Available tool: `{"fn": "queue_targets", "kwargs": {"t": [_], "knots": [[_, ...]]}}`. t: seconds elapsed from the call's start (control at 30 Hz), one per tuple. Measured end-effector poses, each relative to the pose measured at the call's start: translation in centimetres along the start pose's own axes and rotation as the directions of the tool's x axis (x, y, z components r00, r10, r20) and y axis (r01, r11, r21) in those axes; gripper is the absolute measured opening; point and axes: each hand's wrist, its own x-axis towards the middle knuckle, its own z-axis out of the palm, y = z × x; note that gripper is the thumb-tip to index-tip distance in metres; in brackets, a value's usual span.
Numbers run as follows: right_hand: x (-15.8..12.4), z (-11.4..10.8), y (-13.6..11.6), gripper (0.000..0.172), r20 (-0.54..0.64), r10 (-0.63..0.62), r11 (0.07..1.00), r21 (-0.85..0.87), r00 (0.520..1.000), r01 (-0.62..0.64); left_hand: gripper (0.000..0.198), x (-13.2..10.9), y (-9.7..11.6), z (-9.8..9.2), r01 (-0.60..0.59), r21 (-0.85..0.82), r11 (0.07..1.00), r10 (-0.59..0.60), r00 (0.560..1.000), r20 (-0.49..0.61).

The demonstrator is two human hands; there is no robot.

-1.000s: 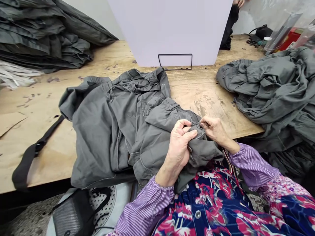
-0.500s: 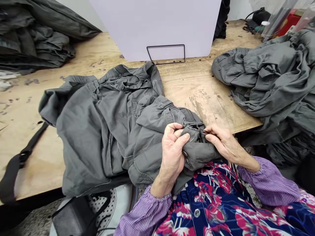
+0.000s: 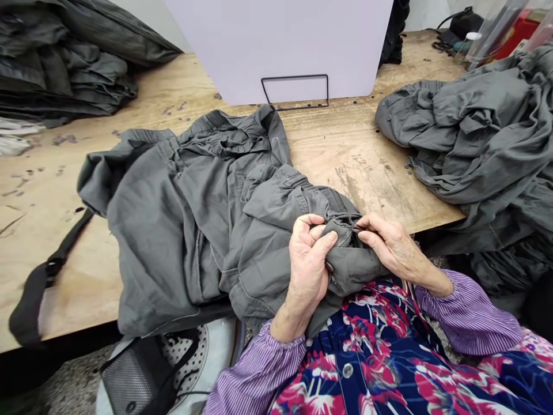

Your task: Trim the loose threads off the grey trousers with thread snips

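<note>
Left hand (image 3: 307, 268) is curled closed around a gathered fold of the grey trousers (image 3: 181, 219), which lie on the plywood table (image 3: 328, 144) and spread from the hands toward ten o'clock. Right hand (image 3: 395, 245) sits just beside it, pinching the same fold at a seam between thumb and forefinger. A crumpled grey garment (image 3: 470, 138) lies at two o'clock, and a folded stack (image 3: 64, 63) lies farther off at ten o'clock.

The crumpled grey cotton cargo trousers (image 3: 173, 230) are showing a matt woven surface, the pale plywood tabletop (image 3: 328, 155) is looking rough and scuffed, and the lilac flat panel (image 3: 276, 46) is looking smooth and matt.
</note>
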Motion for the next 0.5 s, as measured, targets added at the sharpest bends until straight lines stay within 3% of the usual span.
{"fn": "queue_targets", "kwargs": {"t": [0.23, 0.5], "knots": [[0.43, 0.09, -0.31, 0.012, -0.019, -0.069, 0.997, -0.025, 0.997, 0.069, 0.03, -0.08, 0.0, -0.03, 0.004, 0.004, 1.0, -0.004, 1.0, 0.008], [0.36, 0.7, 0.15, 0.013, -0.081, -0.054, 0.998, -0.045, 0.995, 0.051, 0.029, -0.02, -0.15, -0.1, -0.001, 0.002, 1.0, 0.001, 1.0, 0.022]]}}
